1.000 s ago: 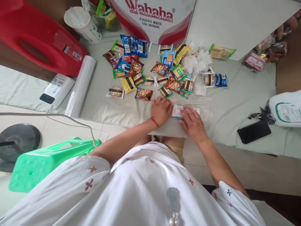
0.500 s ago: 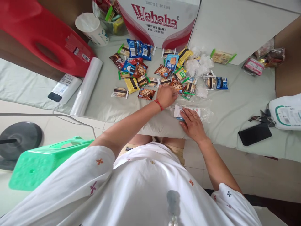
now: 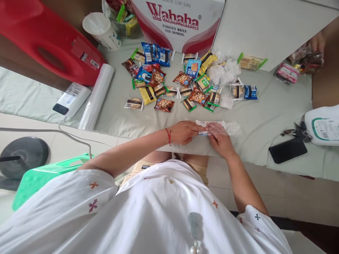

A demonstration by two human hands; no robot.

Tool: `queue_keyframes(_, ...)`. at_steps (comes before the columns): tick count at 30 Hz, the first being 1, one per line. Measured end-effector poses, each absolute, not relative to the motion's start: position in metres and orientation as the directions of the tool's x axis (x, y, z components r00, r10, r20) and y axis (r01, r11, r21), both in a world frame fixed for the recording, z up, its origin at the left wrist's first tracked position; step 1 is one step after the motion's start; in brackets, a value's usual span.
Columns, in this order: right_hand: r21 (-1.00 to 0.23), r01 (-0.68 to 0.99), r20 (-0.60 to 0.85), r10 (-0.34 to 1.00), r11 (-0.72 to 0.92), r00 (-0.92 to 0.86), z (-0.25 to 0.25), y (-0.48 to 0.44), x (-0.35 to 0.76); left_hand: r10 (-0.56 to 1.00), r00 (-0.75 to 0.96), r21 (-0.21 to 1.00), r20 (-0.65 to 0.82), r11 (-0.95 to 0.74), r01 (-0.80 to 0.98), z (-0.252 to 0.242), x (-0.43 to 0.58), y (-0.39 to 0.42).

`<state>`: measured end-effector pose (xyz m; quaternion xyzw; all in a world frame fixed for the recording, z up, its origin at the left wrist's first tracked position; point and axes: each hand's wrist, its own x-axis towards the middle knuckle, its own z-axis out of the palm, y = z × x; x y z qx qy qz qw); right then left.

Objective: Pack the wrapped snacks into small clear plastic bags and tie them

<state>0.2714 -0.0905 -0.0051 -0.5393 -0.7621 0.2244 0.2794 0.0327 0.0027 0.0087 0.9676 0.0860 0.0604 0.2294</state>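
Note:
A clear plastic bag [image 3: 233,128] lies near the table's front edge, with a flat white packet [image 3: 200,123] with some blue in it. My right hand [image 3: 221,139] rests on the packet with fingers stretched out, and clear film seems to cover its fingertips. From the left, my left hand [image 3: 185,132] lies low on the table, its index finger stretched onto the packet and the other fingers partly bent. Just beyond both hands are several small wrapped biscuits, among them a green-edged one [image 3: 188,104] and a brown cookie pack [image 3: 164,104].
Behind the snacks stands a Wahaha water carton [image 3: 177,24]. To the left are a red jug [image 3: 60,46], a paper cup [image 3: 102,31], a plastic film roll [image 3: 96,97] and a white power bank [image 3: 72,100]. At right lie a black phone [image 3: 288,150], keys [image 3: 298,130] and a white bottle [image 3: 323,125]. Another person's hand [image 3: 317,42] shows at upper right.
My left hand has come back from beside the biscuits to the packet, uncovering the green-edged biscuit. Film now lies over my right fingertips. Another person's hand has appeared at upper right.

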Motion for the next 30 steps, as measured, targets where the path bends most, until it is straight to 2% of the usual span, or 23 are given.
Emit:
queue_keyframes(4,-0.743,0.62,0.209,0.968,0.252,-0.142,0.001,-0.097,0.287,0.248,0.969,0.382,0.022,-0.897,0.221,0.004,0.038,-0.002)
queue_keyframes(6,-0.785,0.601,0.154,0.987,0.153,-0.05,0.008,-0.106,0.303,0.252,0.968,0.36,0.016,-0.904,0.23,0.004,0.038,-0.005)
queue_keyframes(8,-0.801,0.599,0.09,0.988,-0.006,0.129,0.02,-0.118,0.322,0.255,0.966,0.349,0.032,-0.909,0.228,0.002,0.037,-0.009)
queue_keyframes(10,-0.754,0.637,0.127,0.918,-0.156,0.375,0.035,-0.126,0.336,0.263,0.963,0.34,0.058,-0.912,0.229,-0.002,0.036,-0.011)
queue_keyframes(12,-0.633,0.739,0.278,0.824,-0.23,0.494,0.049,-0.127,0.337,0.267,0.961,0.328,0.067,-0.916,0.232,-0.005,0.037,-0.014)
queue_keyframes(13,-0.553,0.805,0.351,0.816,-0.215,0.459,0.054,-0.125,0.332,0.268,0.961,0.319,0.065,-0.918,0.235,-0.007,0.038,-0.016)
queue_keyframes(15,-0.41,0.909,0.39,0.888,-0.07,0.244,0.057,-0.119,0.318,0.274,0.96,0.305,0.063,-0.921,0.242,-0.007,0.04,-0.019)
queue_keyframes(17,-0.346,0.932,0.31,0.951,0.103,0.01,0.047,-0.114,0.305,0.305,0.949,0.306,0.077,-0.914,0.268,-0.003,0.043,-0.022)
queue_keyframes(19,-0.355,0.921,0.21,0.974,0.16,-0.088,0.03,-0.116,0.305,0.364,0.927,0.317,0.088,-0.893,0.32,0.003,0.049,-0.025)
queue_keyframes(22,-0.422,0.906,0.189,0.98,0.024,0.062,0.002,-0.129,0.327,0.441,0.896,0.306,0.058,-0.862,0.404,0.014,0.062,-0.028)
queue_keyframes(26,-0.402,0.881,0.336,0.854,-0.25,0.396,-0.018,-0.132,0.356,0.484,0.875,0.245,-0.012,-0.847,0.472,0.016,0.087,-0.03)
queue_keyframes(28,-0.369,0.882,0.351,0.834,-0.294,0.425,-0.023,-0.122,0.358,0.5,0.865,0.239,-0.036,-0.836,0.493,0.014,0.097,-0.031)
queue_keyframes(30,-0.371,0.895,0.298,0.881,-0.248,0.368,-0.025,-0.11,0.352,0.512,0.858,0.247,-0.045,-0.826,0.506,0.011,0.101,-0.031)
